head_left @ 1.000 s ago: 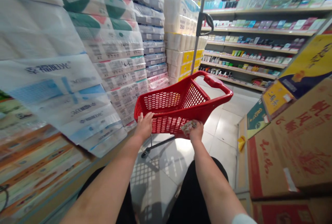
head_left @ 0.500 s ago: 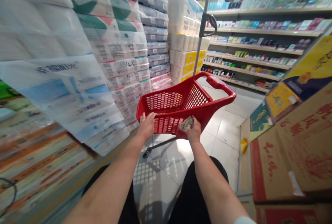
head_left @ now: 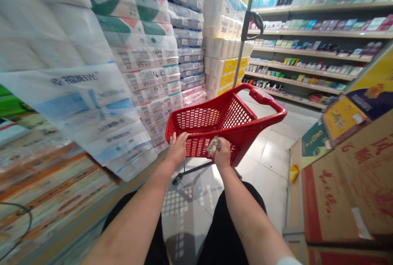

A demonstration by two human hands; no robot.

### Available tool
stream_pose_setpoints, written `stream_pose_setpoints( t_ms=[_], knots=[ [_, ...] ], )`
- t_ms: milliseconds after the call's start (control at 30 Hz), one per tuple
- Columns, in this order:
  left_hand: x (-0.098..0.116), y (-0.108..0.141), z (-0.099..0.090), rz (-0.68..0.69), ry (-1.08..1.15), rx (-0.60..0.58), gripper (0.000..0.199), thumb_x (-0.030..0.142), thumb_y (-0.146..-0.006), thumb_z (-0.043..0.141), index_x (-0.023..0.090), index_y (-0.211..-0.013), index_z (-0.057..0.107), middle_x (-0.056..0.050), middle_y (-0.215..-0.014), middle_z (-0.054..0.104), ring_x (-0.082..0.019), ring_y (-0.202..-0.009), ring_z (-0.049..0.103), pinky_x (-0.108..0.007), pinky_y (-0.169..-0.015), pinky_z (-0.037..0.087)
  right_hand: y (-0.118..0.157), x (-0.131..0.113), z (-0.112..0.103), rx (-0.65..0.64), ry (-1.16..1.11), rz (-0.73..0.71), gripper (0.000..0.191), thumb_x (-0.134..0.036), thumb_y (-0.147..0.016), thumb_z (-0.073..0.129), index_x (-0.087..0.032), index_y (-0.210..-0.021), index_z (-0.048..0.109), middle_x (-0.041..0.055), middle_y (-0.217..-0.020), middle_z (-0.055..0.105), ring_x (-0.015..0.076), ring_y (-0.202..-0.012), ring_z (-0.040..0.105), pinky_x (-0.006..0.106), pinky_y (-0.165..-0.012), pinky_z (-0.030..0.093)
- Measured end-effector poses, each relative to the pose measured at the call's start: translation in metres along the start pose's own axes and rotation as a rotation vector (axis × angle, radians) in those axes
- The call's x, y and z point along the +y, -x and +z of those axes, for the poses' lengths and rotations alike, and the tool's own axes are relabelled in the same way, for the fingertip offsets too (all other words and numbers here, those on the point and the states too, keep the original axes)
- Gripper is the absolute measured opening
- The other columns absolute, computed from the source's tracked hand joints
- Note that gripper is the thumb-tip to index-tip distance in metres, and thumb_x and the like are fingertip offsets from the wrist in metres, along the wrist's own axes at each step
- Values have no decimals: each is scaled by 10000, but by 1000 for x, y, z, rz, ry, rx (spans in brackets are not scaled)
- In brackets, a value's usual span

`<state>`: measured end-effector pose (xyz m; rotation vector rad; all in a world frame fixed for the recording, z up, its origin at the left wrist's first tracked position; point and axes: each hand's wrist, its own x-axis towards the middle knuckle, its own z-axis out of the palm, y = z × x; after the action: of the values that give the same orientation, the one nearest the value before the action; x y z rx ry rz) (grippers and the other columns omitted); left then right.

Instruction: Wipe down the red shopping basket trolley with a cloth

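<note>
A red plastic shopping cart (head_left: 245, 134) with perforated basket walls stands in front of me, its handle toward the right. My left hand (head_left: 177, 148) is closed over the near rim at the cart's left end. In my right hand (head_left: 222, 154) is a crumpled, pale cloth (head_left: 213, 146), pressed up to the perforated near side wall below the rim. The fingers of the right hand are bunched around the cloth and partly hidden. Below the basket, a grey leg ends in a caster wheel (head_left: 177, 180) on the tiles.
Tall stacks of wrapped tissue packs (head_left: 101, 97) line the left. Cardboard boxes (head_left: 344, 191) are piled on the right. A metal pole (head_left: 241, 58) with a black handle rises behind the cart. Stocked shelves (head_left: 310, 54) fill the back, beyond the tiled floor (head_left: 272, 154).
My right hand has moved the cloth left along the cart's side wall. The left hand keeps its place on the rim. The whole view has shifted slightly.
</note>
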<state>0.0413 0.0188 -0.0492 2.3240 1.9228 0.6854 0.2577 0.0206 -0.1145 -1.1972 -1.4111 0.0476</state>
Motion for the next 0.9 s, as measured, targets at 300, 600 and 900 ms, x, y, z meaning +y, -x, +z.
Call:
stream_pose_setpoints(
  t_ms=[300, 600, 900],
  knots=[
    [-3, 3, 1, 43, -33, 11, 553, 128, -896, 303, 239, -1425, 422, -9, -1485, 419, -331, -1445, 166, -559, -1177, 207, 3, -11, 8, -135, 8, -173, 339, -46, -769, 478, -203, -990, 680, 88, -1045, 614, 218, -1014, 536, 411, -935, 448],
    [-10, 9, 0, -12, -109, 25, 689, 68, -822, 413, 363, -1444, 378, -39, -1573, 245, -362, -1452, 146, -569, -1137, 256, -1, -16, 11, -207, 5, -279, 360, -67, -823, 458, -198, -1075, 679, 94, -1079, 650, 227, -1047, 536, 410, -924, 469],
    [-8, 11, -8, -12, -181, 6, 655, 146, -853, 419, 353, -1468, 333, -60, -1489, 400, -387, -1409, 253, -587, -1128, 231, 6, -32, 29, -355, 7, -303, 304, -81, -850, 510, -237, -1035, 694, 69, -1082, 658, 218, -1061, 538, 369, -900, 491]
  ],
)
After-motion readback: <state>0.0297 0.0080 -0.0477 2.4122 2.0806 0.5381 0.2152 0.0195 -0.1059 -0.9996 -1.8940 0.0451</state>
